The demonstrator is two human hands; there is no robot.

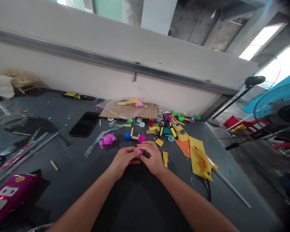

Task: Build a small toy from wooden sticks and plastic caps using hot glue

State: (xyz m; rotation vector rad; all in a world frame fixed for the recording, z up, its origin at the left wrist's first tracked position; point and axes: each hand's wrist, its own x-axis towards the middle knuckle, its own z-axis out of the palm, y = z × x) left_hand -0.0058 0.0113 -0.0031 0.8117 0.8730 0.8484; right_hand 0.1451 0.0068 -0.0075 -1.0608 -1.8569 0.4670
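Note:
My left hand (pixel 124 160) and my right hand (pixel 151 157) meet over the front middle of the table. Their fingertips pinch a small magenta piece (pixel 140 151) that looks like modelling clay. A dark patch shows under my right fingers; whether it is an object or the table, I cannot tell. Just beyond the hands lies a small wooden-stick build with a blue cap (pixel 128 136) and a bright pink round piece (pixel 141 139). To their left, a lump of purple clay (pixel 107 140) sits on clear plastic wrap.
A black phone (pixel 84 124) lies back left, a magenta box (pixel 12 197) front left. Bottle caps, pliers (pixel 173 130) and cardboard (pixel 130 110) crowd the back. Right are yellow foam sheets (pixel 195 151) and a yellow glue gun (pixel 204 162) with its stick and cord. A fan (pixel 288 111) stands beyond.

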